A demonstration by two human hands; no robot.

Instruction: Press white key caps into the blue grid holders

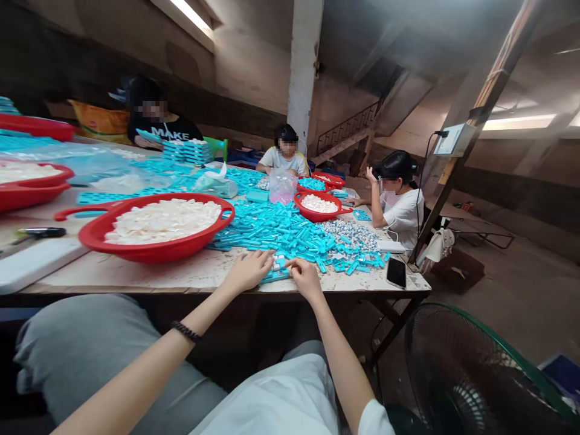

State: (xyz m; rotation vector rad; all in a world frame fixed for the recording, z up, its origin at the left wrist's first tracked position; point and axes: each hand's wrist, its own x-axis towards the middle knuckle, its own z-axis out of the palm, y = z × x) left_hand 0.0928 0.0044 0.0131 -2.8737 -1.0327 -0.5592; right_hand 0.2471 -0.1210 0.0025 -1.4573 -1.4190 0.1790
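Note:
At the near table edge lies a blue plastic tray point(275, 276) with small white pieces point(277, 264) set in its upper part. My left hand point(248, 269) rests at the tray's left side, its fingers stretched forward and touching it. At the right side, my right hand point(305, 279) has its fingers curled together, with the index finger reaching over the tray's edge. Whatever may be between those fingertips is too small to make out. Just beyond both hands spreads a large heap of blue plastic pieces point(272, 232).
Left of my hands stands a red basin point(199, 240) of white pieces; another red basin point(312, 215) is farther back. Small white-and-blue pieces point(348, 235) lie right of the heap, near a phone point(396, 273). Three people sit around the table. A fan point(475, 368) stands at lower right.

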